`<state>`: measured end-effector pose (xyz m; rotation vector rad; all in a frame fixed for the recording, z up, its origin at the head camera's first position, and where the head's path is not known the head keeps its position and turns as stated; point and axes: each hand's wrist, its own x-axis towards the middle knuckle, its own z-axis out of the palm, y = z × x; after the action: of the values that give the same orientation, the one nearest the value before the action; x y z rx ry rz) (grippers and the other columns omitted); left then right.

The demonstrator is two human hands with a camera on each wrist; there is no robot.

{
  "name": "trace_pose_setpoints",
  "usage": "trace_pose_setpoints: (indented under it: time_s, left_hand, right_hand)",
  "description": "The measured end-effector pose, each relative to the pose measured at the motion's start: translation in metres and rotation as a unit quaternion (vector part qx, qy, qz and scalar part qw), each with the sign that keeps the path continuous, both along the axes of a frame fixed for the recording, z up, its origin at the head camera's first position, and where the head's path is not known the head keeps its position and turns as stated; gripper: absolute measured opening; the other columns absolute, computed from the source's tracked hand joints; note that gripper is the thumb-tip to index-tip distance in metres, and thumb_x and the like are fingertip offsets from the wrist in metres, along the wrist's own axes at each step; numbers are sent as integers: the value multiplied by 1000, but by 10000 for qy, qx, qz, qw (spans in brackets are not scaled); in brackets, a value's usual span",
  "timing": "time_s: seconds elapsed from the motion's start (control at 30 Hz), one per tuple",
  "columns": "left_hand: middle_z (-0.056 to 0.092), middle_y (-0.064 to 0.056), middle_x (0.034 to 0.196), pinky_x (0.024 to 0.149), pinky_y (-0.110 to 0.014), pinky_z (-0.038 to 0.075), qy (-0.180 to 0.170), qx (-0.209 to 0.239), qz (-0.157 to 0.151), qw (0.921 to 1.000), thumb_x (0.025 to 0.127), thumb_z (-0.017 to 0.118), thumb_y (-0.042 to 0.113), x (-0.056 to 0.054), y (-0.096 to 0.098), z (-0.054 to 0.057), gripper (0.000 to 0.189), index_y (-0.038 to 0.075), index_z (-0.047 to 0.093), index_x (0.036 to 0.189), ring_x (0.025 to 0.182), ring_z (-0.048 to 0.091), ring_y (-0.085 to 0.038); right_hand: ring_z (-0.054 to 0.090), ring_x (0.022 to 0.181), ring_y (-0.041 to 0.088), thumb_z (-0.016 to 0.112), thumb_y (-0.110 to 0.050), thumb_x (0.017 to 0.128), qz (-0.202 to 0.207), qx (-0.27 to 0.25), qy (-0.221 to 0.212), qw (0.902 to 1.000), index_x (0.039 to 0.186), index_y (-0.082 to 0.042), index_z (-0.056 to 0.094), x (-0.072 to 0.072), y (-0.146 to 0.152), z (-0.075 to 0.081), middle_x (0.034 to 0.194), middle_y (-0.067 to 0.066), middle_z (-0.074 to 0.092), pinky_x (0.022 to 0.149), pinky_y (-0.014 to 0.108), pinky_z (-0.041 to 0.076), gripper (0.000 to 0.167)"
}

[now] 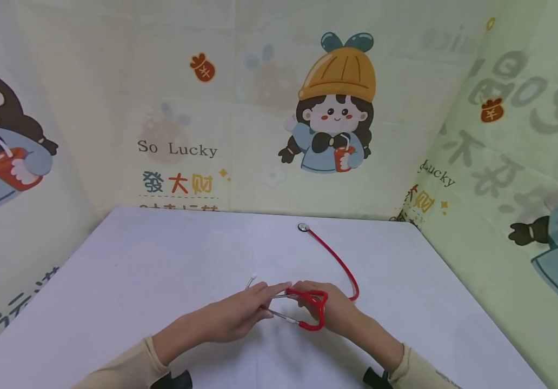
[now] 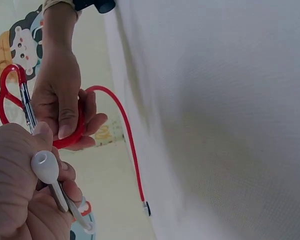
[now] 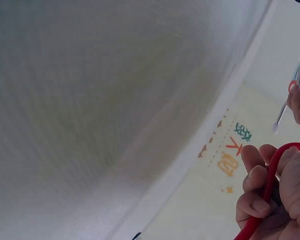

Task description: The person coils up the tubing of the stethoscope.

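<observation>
A stethoscope with red tubing (image 1: pixel 334 255) is held between both hands over the white table. My left hand (image 1: pixel 241 313) grips its metal ear tubes; a white ear tip (image 2: pixel 45 166) pokes out past the fingers in the left wrist view. My right hand (image 1: pixel 338 312) holds the red tube, and the right wrist view shows the fingers curled round the tube (image 3: pixel 271 181). The red Y-shaped part (image 1: pixel 319 308) loops up between the hands, toward the body. From the right hand the tube curves away to the round chest piece (image 1: pixel 303 227), near the table's far edge.
The white table (image 1: pixel 172 254) is enclosed at the back and sides by cloth walls (image 1: pixel 254 124) printed with cartoon figures and lettering. Dark wrist-mounted devices (image 1: pixel 174 380) show below both forearms.
</observation>
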<state>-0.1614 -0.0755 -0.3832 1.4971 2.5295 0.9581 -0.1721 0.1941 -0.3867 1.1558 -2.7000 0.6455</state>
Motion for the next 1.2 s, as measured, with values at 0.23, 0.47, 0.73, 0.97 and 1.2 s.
trace_pose_setpoints:
  time_s: [0.23,0.47,0.73,0.97,1.2]
  left_hand:
    - [50,7,98,76,-17,49,-131,196,410,9989,102,62,8,-3,1,1,66,12,30,160,87,47,-3]
    - [51,6,98,75,-19,50,-268,208,924,9951,102,62,9,-3,3,4,66,16,32,161,85,48,-5]
    - [52,5,95,71,-20,50,-144,222,1278,9914,100,65,8,-2,3,6,68,13,33,160,80,48,-6]
    - [54,1,95,68,-22,50,-81,399,1715,9843,99,65,7,-4,5,9,66,12,35,158,80,49,-9]
    - [55,-1,101,70,-22,52,-401,257,1990,9788,99,66,6,-5,8,8,68,14,35,159,84,52,-12]
  right_hand:
    - [74,85,18,86,-7,80,-116,520,872,9948,121,-12,68,7,-9,1,102,3,77,72,24,59,45]
    - [76,84,22,87,-4,78,-283,576,666,9957,124,-10,68,13,-16,3,107,7,77,72,29,61,50]
    - [74,73,18,80,-15,89,-94,818,1279,9884,127,-6,67,18,-23,2,104,5,77,70,25,60,41]
    - [71,65,14,79,-18,91,-93,1029,1492,9834,117,-6,65,29,-31,8,84,1,75,64,21,58,32]
    - [56,53,7,76,-22,94,-242,1303,1295,9827,109,-10,60,39,-34,15,70,-4,65,54,14,48,25]
